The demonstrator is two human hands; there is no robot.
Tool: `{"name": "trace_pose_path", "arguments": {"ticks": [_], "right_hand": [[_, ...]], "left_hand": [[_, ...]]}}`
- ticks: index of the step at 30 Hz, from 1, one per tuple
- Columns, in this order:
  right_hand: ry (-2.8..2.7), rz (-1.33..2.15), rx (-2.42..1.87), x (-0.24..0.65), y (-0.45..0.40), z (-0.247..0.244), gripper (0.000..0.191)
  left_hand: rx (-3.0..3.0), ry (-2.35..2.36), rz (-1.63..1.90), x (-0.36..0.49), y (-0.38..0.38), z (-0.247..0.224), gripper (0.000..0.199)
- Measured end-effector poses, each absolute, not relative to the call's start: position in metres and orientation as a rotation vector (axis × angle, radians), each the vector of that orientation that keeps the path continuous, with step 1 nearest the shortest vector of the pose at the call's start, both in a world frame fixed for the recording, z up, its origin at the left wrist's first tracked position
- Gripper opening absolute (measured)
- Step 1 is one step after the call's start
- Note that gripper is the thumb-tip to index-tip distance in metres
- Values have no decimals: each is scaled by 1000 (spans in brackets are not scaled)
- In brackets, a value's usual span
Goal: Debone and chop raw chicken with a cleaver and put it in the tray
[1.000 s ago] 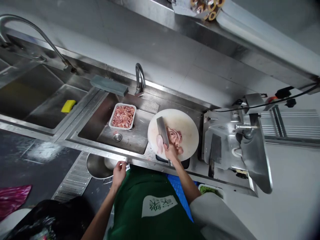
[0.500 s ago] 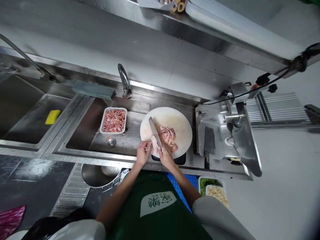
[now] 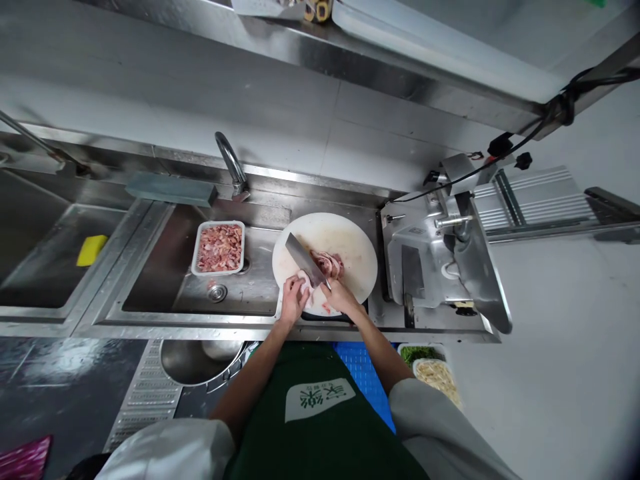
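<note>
On the round white cutting board (image 3: pixel 357 257), my right hand (image 3: pixel 340 297) grips the handle of a cleaver (image 3: pixel 305 259). The blade slants up and to the left. My left hand (image 3: pixel 293 298) has its fingers closed on a pale piece of meat (image 3: pixel 305 283) just left of the blade. A pile of cut pink meat (image 3: pixel 329 265) lies against the blade's right side. Small red scraps (image 3: pixel 327 307) rest near the board's front edge.
A white tray of chopped meat (image 3: pixel 219 248) sits in the sink at the left, below the faucet (image 3: pixel 232 163). A metal slicer (image 3: pixel 463 253) with another cleaver (image 3: pixel 413 273) stands at the right. A grey slab (image 3: pixel 171 189) lies behind the sink.
The camera view has shifted. The meat pile looks more compact beside the blade, the pieces near the front have moved, and my right hand sits further right of my left hand.
</note>
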State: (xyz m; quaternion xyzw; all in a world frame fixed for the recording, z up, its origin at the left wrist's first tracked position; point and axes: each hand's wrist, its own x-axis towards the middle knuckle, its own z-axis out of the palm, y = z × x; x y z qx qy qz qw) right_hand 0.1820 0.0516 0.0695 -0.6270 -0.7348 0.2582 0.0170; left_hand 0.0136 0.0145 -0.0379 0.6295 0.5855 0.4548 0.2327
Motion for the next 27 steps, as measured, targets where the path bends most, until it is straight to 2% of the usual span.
{"name": "trace_pose_path", "arguments": {"ticks": [8, 14, 16, 19, 22, 27], "right_hand": [[-2332, 742, -2018, 159, 11, 69, 34], [-2068, 414, -1793, 162, 20, 130, 39], [-1917, 307, -1748, 162, 20, 136, 43], [-1913, 346, -1785, 160, 11, 106, 43], [-2127, 591, -1854, 162, 2, 61, 39], [-2293, 719, -1940, 163, 6, 38, 37]], "left_hand": [[1483, 1804, 1460, -25, -27, -28, 13], [1219, 2055, 1461, -79, -88, -31, 16], [1163, 2117, 1434, -87, -106, -33, 16], [1141, 2163, 1408, -92, -122, -37, 17], [1122, 2150, 1401, -90, -117, -37, 17], [1431, 1886, 1341, -52, -54, -25, 17]]}}
